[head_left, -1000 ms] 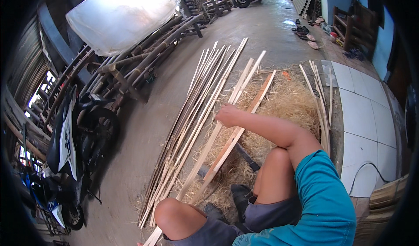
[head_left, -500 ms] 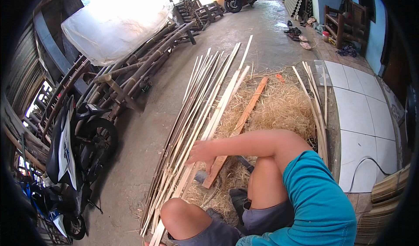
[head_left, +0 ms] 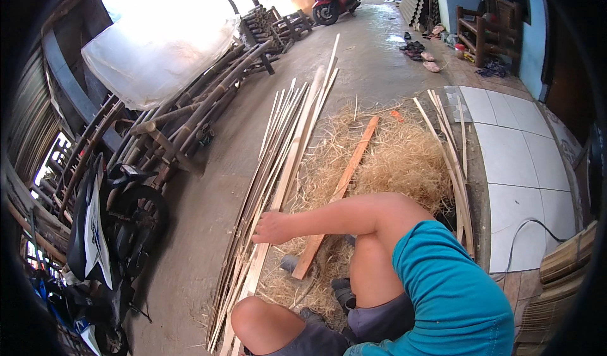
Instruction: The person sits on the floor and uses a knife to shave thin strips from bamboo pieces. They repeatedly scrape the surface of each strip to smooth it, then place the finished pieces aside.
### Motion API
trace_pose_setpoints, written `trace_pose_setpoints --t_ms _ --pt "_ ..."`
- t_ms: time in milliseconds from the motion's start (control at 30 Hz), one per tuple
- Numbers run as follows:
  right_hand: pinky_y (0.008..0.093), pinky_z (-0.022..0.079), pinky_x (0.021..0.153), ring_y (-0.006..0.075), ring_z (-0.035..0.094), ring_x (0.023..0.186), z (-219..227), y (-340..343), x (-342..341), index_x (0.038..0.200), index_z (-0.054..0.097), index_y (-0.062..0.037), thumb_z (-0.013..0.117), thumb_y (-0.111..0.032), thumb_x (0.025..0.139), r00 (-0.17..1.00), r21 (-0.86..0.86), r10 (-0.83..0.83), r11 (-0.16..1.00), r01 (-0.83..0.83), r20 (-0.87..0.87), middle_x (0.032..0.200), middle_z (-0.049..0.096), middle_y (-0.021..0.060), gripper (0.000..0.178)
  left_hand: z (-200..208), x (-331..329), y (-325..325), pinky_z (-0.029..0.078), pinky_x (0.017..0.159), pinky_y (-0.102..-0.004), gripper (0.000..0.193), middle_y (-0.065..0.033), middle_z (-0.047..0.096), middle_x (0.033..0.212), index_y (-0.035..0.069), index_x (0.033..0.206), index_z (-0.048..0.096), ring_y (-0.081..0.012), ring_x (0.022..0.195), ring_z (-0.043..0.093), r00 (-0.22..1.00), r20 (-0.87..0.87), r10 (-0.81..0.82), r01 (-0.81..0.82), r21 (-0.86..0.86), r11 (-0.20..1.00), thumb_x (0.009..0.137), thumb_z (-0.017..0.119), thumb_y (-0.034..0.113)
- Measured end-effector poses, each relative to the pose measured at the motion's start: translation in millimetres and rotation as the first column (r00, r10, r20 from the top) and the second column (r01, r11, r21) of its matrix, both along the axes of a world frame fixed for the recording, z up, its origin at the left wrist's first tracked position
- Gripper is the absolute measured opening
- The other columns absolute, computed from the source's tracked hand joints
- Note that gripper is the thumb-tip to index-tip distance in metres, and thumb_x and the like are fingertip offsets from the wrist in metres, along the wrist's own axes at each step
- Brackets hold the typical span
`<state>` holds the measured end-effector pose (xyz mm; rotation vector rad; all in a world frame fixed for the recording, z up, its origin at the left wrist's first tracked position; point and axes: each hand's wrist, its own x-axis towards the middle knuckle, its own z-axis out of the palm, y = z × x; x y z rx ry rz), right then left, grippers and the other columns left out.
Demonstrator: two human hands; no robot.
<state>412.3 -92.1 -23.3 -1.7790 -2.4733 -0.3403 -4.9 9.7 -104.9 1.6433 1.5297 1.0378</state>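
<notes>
While the person sits on the floor (head_left: 379,59), one hand (head_left: 272,227) reaches left across the body and rests on the near part of the slats (head_left: 278,166), a long bundle of pale bamboo strips running from near left to far. Its grip looks loosely curled on the top strips; I cannot tell whether it is clamped. Which hand this is cannot be told, and the other is hidden. Just right of the slats lies a plank (head_left: 341,185) on a straw pile (head_left: 404,160). Far left stand a motorbike (head_left: 101,229) and stacked poles (head_left: 196,109).
</notes>
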Motion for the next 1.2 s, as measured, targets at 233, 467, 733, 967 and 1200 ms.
trace_pose_setpoints --t_ms 233,467,733,967,1200 --pt "0.0375 0.055 0.062 0.0229 0.064 0.075 29 -13 3 0.09 0.054 -0.0028 0.063 -0.012 0.09 0.993 -0.122 -0.052 0.99 0.065 0.103 0.075 0.061 0.0094 0.013 5 -16 9 0.045 0.084 -0.0342 0.051 -0.0058 0.053 0.098 0.003 0.124 0.049 -0.0175 0.087 0.048 0.999 -0.048 -0.009 0.01 0.037 0.999 0.093 0.062 0.042" --pt "0.0239 0.042 0.042 0.0139 0.047 0.053 52 -6 35 0.08 0.049 -0.0121 0.061 -0.015 0.091 0.985 -0.072 -0.163 0.983 0.167 0.061 0.062 0.047 0.0006 0.016 4 -38 41 0.045 0.083 -0.0329 0.05 -0.0059 0.053 0.098 0.002 0.125 0.049 -0.0169 0.087 0.048 0.963 -0.238 -0.127 0.151 0.082 0.985 0.094 0.063 0.038" --pt "0.0377 0.051 0.046 0.0249 0.067 0.07 11 1 66 0.094 0.062 -0.0158 0.067 -0.017 0.075 0.989 0.092 -0.146 0.985 0.145 0.006 0.073 0.065 0.0056 0.019 -21 -40 28 0.045 0.082 -0.0315 0.048 -0.0061 0.054 0.098 0.001 0.125 0.05 -0.0162 0.086 0.048 0.831 -0.475 -0.29 0.321 -0.017 0.947 0.094 0.065 0.034" --pt "0.0429 0.056 0.078 0.0267 0.069 0.093 -30 4 108 0.111 0.062 -0.0136 0.071 -0.012 0.079 0.984 -0.15 -0.167 0.976 0.156 -0.059 0.091 0.069 0.0086 0.033 -51 -46 22 0.042 0.073 -0.0262 0.038 -0.0045 0.052 0.09 -0.003 0.12 0.055 -0.0119 0.08 0.046 0.771 -0.401 -0.496 0.568 0.078 0.82 0.094 0.068 0.021" --pt "0.0392 0.052 0.088 0.0229 0.067 0.093 -48 -2 103 0.114 0.058 -0.0103 0.073 -0.013 0.081 0.98 0.074 -0.192 0.979 0.188 0.054 0.096 0.067 0.0068 0.037 6 15 9 0.046 0.065 -0.0295 0.031 -0.0047 0.059 0.082 -0.002 0.102 0.057 -0.0108 0.074 0.049 0.784 -0.437 -0.441 0.355 -0.268 0.896 0.088 0.076 0.018"
